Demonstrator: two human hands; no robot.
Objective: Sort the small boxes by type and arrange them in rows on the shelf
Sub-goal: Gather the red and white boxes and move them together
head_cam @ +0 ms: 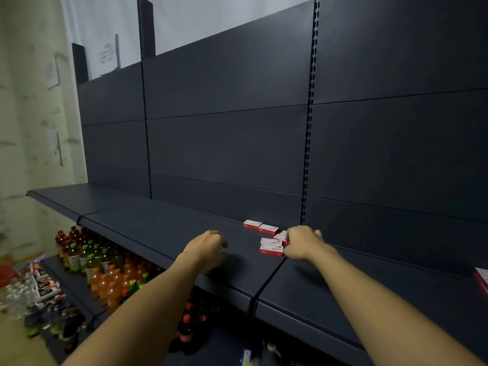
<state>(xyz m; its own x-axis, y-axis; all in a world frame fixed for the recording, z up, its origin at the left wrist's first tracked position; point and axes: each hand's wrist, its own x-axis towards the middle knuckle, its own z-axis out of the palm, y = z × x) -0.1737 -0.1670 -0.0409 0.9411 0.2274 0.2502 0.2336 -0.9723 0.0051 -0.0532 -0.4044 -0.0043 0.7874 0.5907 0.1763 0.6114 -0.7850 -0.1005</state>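
Several small red-and-white boxes lie flat on the dark shelf (163,233). Two sit in a line near the back panel, one box (252,223) and its neighbour (268,229). Two more, an upper box (270,241) and a lower box (271,249), lie side by side closer to me. My right hand (303,243) reaches over the right end of this group, its fingers curled onto a partly hidden box (280,235). My left hand (208,247) hovers just above the bare shelf to the left of the boxes, fingers loosely curled and holding nothing.
Another red-and-white box (482,280) shows at the right edge of the shelf. A seam (266,283) divides two shelf sections below my right hand. Bottled drinks (105,270) fill the lower shelf at left, and packaged goods (34,283) lie on the floor.
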